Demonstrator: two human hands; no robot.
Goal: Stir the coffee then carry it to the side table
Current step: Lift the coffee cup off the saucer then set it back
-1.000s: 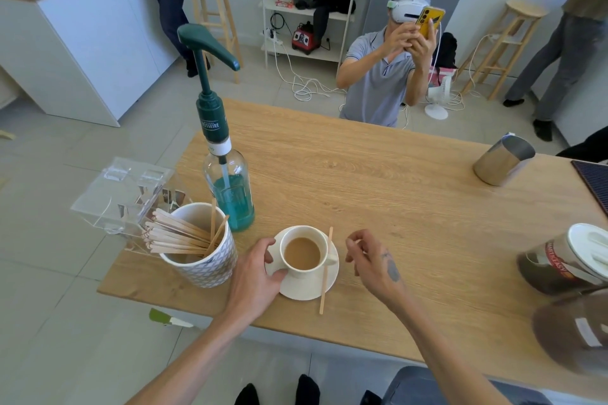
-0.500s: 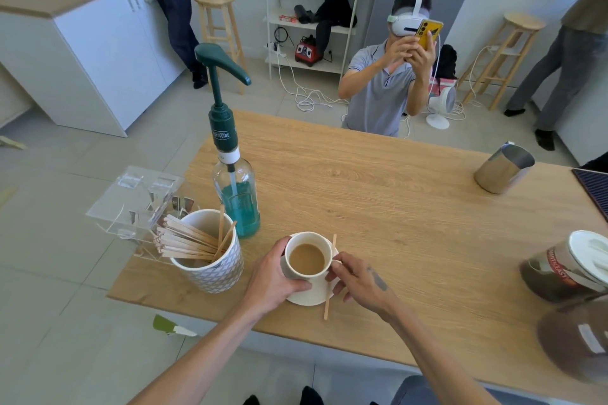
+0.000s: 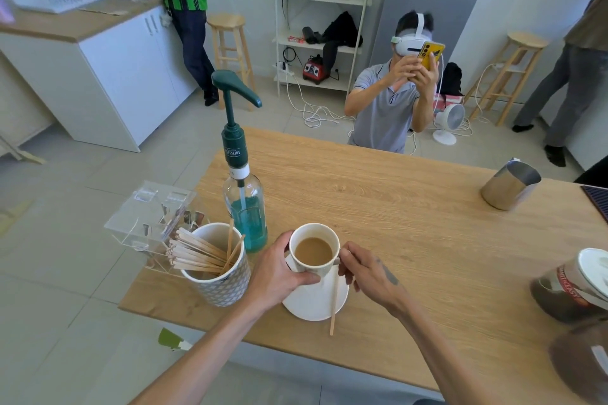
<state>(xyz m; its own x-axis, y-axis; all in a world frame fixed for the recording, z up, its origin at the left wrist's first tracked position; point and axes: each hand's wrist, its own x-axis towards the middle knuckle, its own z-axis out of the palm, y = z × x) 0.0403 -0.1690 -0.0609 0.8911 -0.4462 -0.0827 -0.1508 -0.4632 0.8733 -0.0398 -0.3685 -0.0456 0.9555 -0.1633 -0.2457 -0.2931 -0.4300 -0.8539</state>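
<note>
A white coffee cup full of milky coffee is held just above its white saucer, which rests near the front edge of the wooden table. My left hand wraps the cup's left side, thumb under its base. On the right, my right hand pinches the cup's handle. A wooden stirrer lies across the saucer's right side, its near end over the table.
Left of the cup stand a patterned mug of wooden stirrers, a pump bottle of blue syrup and a clear acrylic box. A steel pitcher and coffee jars are at the right. A person crouches behind the table.
Both hands closed onto the cup, the right one moving in from the side to its handle. The cup has risen off the saucer; the stirrer stays on the saucer.
</note>
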